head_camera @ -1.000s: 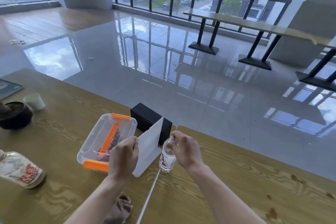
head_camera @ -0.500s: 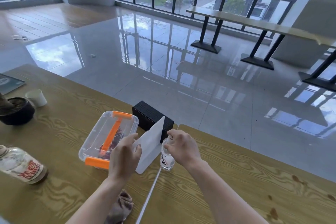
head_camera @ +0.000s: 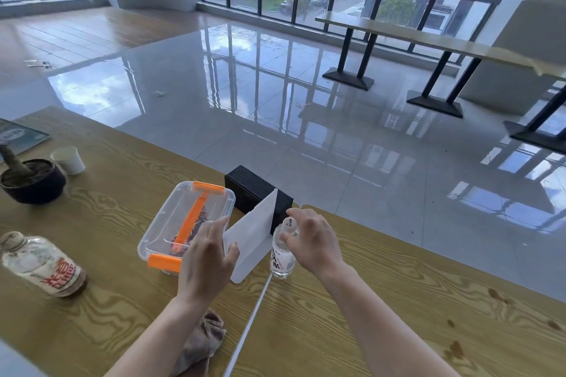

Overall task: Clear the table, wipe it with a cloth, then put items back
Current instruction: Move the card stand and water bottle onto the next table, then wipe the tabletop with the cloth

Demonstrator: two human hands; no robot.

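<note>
A white card [head_camera: 254,232] stands tilted against a black box [head_camera: 254,193] at the far edge of the wooden table [head_camera: 382,315]. My left hand [head_camera: 208,257] is beside the card with fingers straightened; its thumb touches the card's near edge. A small clear water bottle [head_camera: 282,260] stands upright just right of the card. My right hand [head_camera: 315,242] hovers at the bottle's cap with loosely spread fingers, and the cap shows between them. A grey-brown cloth [head_camera: 202,343] lies crumpled under my left forearm.
A clear lidded box with orange clasps [head_camera: 183,223] sits left of the card. Further left are a large bottle lying on its side [head_camera: 39,263], a dark plant pot [head_camera: 30,180], a paper cup [head_camera: 69,159] and a booklet [head_camera: 18,136]. The table's far edge drops to a glossy floor.
My left hand's pinch on the card has loosened into straight fingers. My right hand's grip on the bottle top has opened, so the cap now shows. Card and bottle stay in place.
</note>
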